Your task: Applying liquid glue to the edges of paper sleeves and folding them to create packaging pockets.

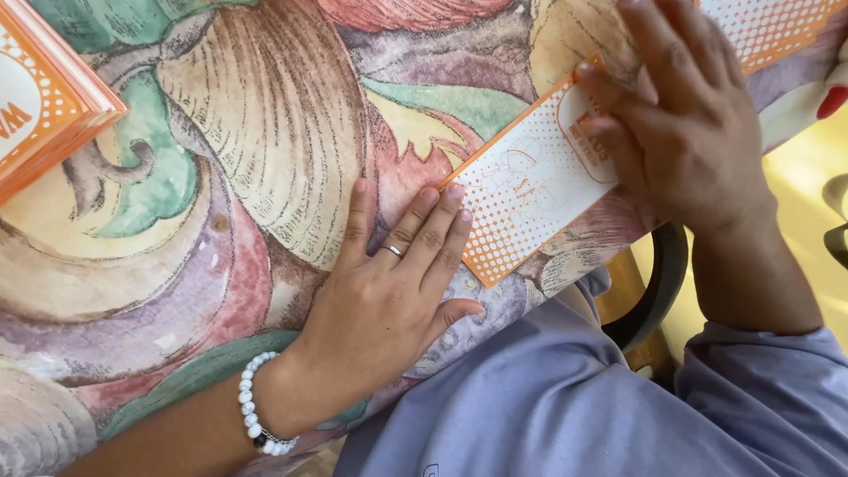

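My only view comes from the head-worn camera, looking steeply down and close over the bench with its painted leaf-and-scroll pattern (221,177), so near that its surface fills most of the frame, with my lilac sleeves (548,397) at the bottom edge.

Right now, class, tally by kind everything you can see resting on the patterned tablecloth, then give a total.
Flat orange-and-white dotted cardboard sheet: 1
Stack of orange-edged cardboard sheets: 1
Hands, left hand and right hand: 2
Total: 4
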